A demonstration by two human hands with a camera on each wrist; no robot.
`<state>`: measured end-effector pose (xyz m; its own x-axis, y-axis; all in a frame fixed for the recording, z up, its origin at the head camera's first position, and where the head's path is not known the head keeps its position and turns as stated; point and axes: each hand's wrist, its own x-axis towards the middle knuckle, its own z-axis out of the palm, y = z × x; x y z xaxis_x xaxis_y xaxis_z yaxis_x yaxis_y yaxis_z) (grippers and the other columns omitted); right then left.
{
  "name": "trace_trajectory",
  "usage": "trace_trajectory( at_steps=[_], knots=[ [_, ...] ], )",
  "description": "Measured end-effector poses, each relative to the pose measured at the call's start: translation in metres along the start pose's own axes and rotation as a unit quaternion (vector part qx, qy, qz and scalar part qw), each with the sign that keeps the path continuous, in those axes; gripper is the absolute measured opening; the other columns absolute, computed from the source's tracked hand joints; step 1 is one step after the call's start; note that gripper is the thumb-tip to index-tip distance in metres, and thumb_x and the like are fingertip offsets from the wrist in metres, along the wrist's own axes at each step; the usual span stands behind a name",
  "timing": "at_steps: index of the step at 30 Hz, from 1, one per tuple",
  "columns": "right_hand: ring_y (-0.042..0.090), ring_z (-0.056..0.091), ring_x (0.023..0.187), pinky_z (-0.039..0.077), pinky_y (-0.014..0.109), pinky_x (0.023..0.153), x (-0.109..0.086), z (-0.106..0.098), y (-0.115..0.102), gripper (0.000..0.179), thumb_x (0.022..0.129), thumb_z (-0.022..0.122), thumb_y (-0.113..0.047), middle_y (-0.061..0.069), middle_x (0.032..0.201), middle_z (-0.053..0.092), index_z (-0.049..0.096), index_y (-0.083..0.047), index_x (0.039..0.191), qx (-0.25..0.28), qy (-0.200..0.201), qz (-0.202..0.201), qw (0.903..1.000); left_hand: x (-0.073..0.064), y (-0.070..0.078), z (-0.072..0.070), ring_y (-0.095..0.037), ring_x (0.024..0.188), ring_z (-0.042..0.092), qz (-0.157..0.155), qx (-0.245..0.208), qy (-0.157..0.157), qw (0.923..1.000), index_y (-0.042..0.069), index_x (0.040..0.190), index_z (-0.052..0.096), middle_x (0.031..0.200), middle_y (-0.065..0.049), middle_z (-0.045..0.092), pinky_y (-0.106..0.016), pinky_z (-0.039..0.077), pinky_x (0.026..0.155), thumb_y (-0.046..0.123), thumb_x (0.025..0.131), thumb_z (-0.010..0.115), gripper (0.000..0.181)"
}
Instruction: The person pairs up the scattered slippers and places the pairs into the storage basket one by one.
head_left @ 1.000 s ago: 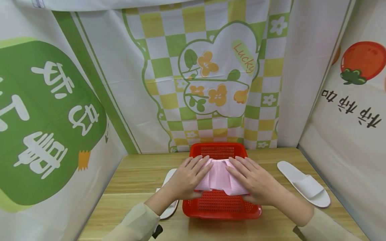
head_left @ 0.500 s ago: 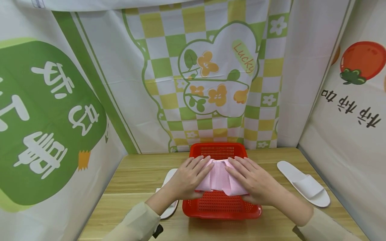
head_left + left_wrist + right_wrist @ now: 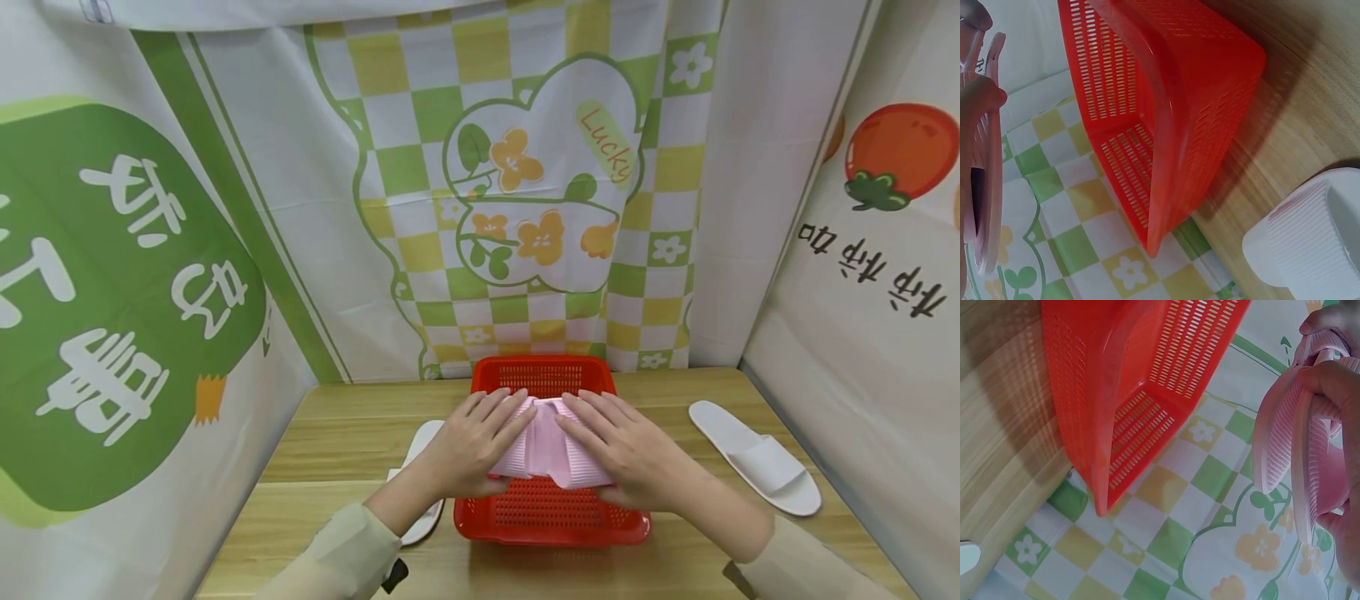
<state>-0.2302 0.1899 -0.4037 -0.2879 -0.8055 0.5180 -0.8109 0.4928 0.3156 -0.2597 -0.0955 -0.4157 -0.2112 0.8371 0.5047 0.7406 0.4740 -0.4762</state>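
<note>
Starting at the left, we see a white slipper (image 3: 424,524) partly hidden below the left forearm; we judge that a dropped wrist or sleeve could nudge it. The left hand (image 3: 471,446) grips one side of the pink slippers (image 3: 547,446), its fingers laid over the top. The pair is in the air above the red basket (image 3: 552,537), apart from its rim. In the right wrist view the two pink soles stand slightly parted at one end, so uneven squeezing could let one slide out and fall. If the pair came down tilted, a sole could catch on the rim and push the light-looking basket askew. The right hand (image 3: 637,454) grips the other side, thumb below; if it loosened alone, the load could swing towards the left.

For room, we find bare tabletop (image 3: 315,508) left of the left-hand white slipper. The basket's far end is near the checkered curtain (image 3: 555,325), which leaves us little space beyond; its near rim has some bare tabletop before it. On the right we have open wood up to the other white slipper (image 3: 757,458), which lies near the tabletop's right edge and the fabric wall (image 3: 847,400).
</note>
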Motion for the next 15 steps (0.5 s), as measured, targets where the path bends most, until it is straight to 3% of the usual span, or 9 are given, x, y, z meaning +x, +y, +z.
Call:
trace_trajectory(
  at_steps=[15],
  knots=[
    [0.041, 0.046, 0.125, 0.04, 0.053, 0.1, 0.0029, 0.0014, -0.0028, 0.114, 0.048, 0.088, -0.042, 0.023, 0.142, 0.044, 0.042, 0.001, 0.142, 0.0, 0.004, 0.002, 1.0, 0.0044, 0.0014, 0.001, -0.034, 0.121, 0.052, 0.007, 0.008, 0.02, 0.9997, 0.002, 0.142, 0.044, 0.143, -0.018, 0.046, -0.047, 0.045, 0.095, 0.06, 0.062, 0.073, 0.102]
  ],
)
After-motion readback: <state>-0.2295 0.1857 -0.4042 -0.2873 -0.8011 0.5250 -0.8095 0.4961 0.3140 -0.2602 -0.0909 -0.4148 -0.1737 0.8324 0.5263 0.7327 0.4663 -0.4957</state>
